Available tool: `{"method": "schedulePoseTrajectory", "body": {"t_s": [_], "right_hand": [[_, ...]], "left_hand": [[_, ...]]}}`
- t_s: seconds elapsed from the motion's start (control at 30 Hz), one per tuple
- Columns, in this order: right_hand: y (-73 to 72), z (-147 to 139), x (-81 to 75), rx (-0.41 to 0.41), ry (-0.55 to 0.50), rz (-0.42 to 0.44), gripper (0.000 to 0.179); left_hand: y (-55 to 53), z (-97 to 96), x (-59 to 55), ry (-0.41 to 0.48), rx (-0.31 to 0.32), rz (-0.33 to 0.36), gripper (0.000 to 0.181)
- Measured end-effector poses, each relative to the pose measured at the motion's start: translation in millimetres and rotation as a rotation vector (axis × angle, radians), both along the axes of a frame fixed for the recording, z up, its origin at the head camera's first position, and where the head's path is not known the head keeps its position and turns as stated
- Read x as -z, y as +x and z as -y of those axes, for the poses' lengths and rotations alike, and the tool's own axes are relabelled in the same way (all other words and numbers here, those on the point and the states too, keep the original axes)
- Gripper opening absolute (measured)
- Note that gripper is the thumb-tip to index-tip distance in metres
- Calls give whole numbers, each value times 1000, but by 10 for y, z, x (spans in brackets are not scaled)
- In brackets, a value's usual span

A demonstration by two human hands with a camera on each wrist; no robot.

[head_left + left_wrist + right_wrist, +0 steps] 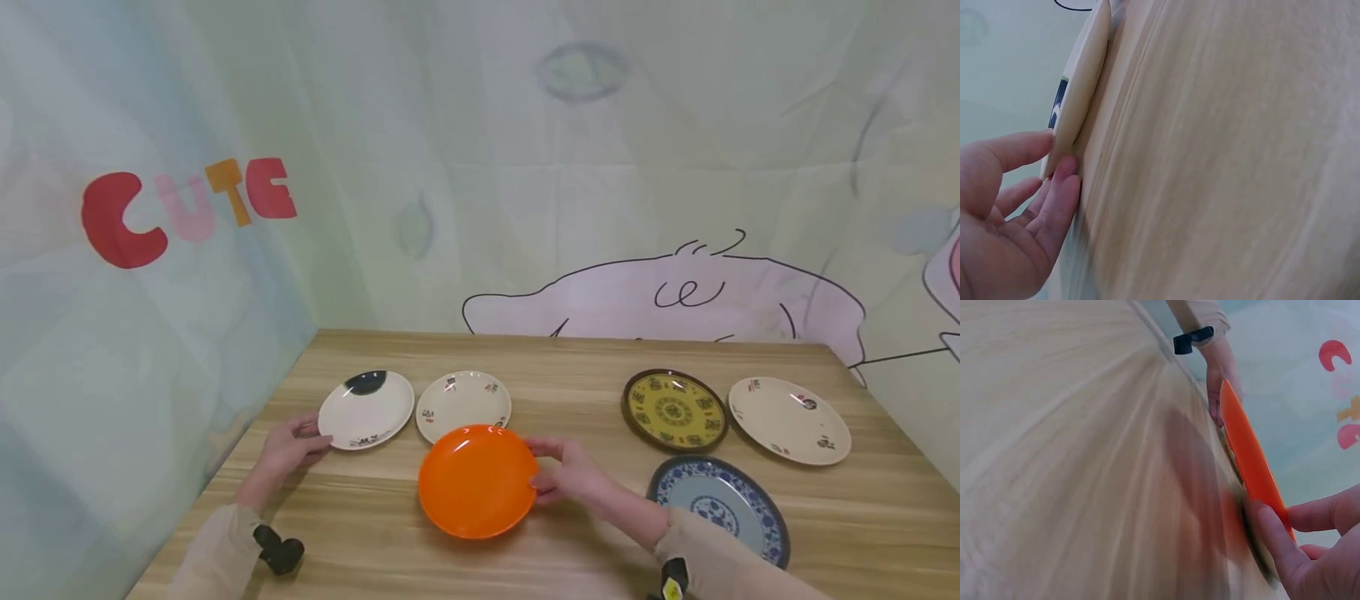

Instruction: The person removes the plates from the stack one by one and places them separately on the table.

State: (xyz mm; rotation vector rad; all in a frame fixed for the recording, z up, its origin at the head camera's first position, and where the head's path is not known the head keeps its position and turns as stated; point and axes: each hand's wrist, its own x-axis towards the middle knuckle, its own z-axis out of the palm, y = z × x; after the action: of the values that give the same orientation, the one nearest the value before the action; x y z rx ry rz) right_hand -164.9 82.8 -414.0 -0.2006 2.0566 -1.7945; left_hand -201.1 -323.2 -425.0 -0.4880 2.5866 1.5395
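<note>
An orange plate is held by its right rim in my right hand. The right wrist view shows thumb and fingers pinching that orange plate above the table, its shadow beneath. My left hand grips the left rim of a white plate with a dark patch. In the left wrist view this white plate is low at the table surface, thumb on top and fingers under its edge. A cream plate with small prints lies behind the orange one, which partly covers it.
On the right of the wooden table lie a yellow-green patterned plate, an oval cream plate and a blue floral plate, the last partly behind my right forearm. A printed curtain hangs along the table's back and left.
</note>
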Motion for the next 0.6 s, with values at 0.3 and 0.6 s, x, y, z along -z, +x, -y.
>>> {"method": "schedulePoseTrajectory", "body": {"t_s": [0.3, 0.6], "right_hand": [[108, 189, 103, -35, -39, 26, 54], [151, 282, 216, -66, -67, 26, 55]], "left_hand": [[1, 0, 20, 3, 25, -28, 62], [-5, 10, 37, -4, 17, -31, 62]]}}
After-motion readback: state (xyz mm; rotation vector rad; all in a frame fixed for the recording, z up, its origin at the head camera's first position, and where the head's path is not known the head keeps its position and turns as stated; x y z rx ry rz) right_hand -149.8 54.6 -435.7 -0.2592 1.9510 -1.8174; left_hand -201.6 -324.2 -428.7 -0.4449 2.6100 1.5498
